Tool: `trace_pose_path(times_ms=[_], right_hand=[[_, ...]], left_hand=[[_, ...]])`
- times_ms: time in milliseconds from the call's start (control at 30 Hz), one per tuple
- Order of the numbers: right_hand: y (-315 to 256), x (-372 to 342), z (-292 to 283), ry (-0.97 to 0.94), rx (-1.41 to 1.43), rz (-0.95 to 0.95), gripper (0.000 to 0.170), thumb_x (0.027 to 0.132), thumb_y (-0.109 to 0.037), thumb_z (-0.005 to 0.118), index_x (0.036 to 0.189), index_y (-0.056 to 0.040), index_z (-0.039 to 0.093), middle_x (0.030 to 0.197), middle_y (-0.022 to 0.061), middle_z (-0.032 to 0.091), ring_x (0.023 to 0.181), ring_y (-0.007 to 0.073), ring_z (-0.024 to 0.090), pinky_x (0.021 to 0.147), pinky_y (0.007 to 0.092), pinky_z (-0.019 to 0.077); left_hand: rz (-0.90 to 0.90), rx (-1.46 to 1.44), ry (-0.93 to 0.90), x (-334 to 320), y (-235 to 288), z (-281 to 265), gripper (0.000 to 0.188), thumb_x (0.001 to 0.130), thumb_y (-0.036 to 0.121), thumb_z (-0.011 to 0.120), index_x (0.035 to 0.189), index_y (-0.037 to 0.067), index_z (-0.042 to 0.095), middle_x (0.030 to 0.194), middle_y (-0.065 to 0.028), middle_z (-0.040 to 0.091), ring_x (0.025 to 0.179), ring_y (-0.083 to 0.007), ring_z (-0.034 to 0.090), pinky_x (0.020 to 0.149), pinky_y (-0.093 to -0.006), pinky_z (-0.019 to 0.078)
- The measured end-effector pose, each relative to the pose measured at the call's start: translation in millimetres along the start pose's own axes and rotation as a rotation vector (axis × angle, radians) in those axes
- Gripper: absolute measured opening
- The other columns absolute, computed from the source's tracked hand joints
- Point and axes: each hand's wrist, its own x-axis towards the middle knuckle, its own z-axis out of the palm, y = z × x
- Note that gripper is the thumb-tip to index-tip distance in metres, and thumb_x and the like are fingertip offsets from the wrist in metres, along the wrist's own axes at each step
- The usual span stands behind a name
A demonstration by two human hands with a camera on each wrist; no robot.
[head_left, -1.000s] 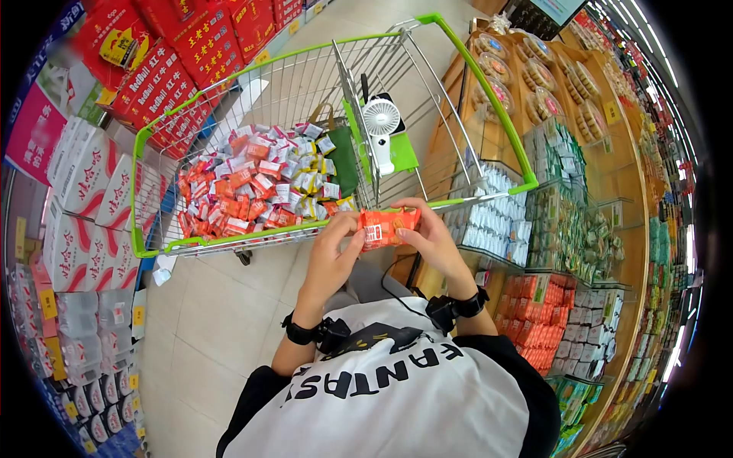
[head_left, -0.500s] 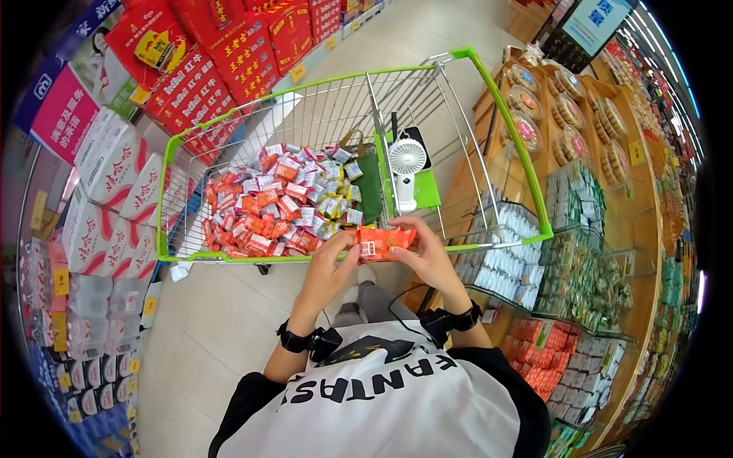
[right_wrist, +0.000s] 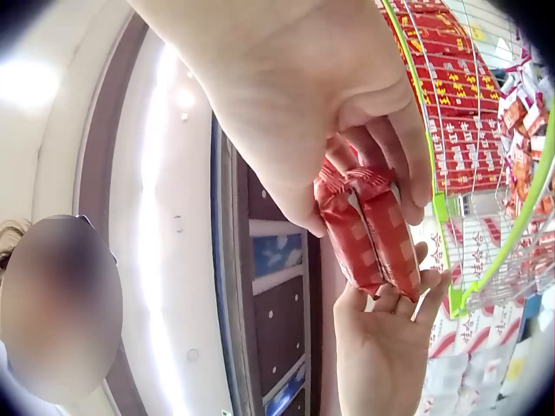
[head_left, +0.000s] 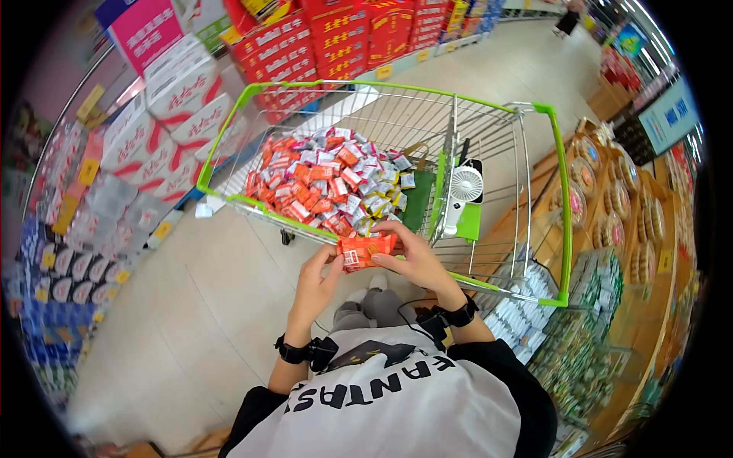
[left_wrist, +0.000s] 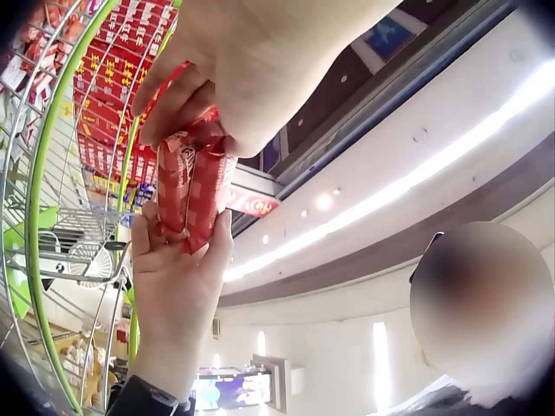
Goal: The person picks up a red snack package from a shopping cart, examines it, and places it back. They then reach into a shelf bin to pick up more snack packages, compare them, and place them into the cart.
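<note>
Both hands hold red-orange snack packets (head_left: 365, 253) between them, just outside the cart's near rim. The left hand (head_left: 314, 281) pinches one end with thumb and fingers; the right hand (head_left: 418, 261) grips the other end. Two packets (right_wrist: 371, 232) lie side by side in the right wrist view, the right hand (right_wrist: 381, 130) at their upper ends and the left hand (right_wrist: 386, 347) below. The left wrist view shows the same packets (left_wrist: 189, 186) from beneath. Beyond the hands, a heap of small wrapped packets (head_left: 324, 183) fills part of the shopping cart (head_left: 519, 294).
A white fan (head_left: 466, 185) and a green bag (head_left: 416, 200) are in the cart. Stacked cartons (head_left: 160, 137) stand at the left, red drink boxes (head_left: 336, 34) behind. Wooden shelves (head_left: 637, 305) with packaged snacks line the right. A distant person (head_left: 569, 17) stands at the upper right.
The head view has turned, so the cart, heap and shelves appear shifted to the right. Both hands keep hold of the packets, which stay near the cart's rim.
</note>
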Motion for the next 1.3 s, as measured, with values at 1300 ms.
trace_pose_path(times_ms=[1300], right_hand=[[25.5, 23.3, 60.8, 0.004, -0.098, 0.159, 0.038, 0.077, -0.016, 0.062, 0.108, -0.004, 0.044, 0.089, 0.0072, 0.055, 0.072, 0.0091, 0.053, 0.062, 0.0225, 0.0441]], left_hand=[[-0.119, -0.16, -0.037, -7.1, -39.1, -59.9, 0.009, 0.086, 0.008, 0.045, 0.08, 0.002, 0.045, 0.07, 0.0012, 0.042, 0.063, -0.0037, 0.037, 0.056, -0.0185, 0.0321]])
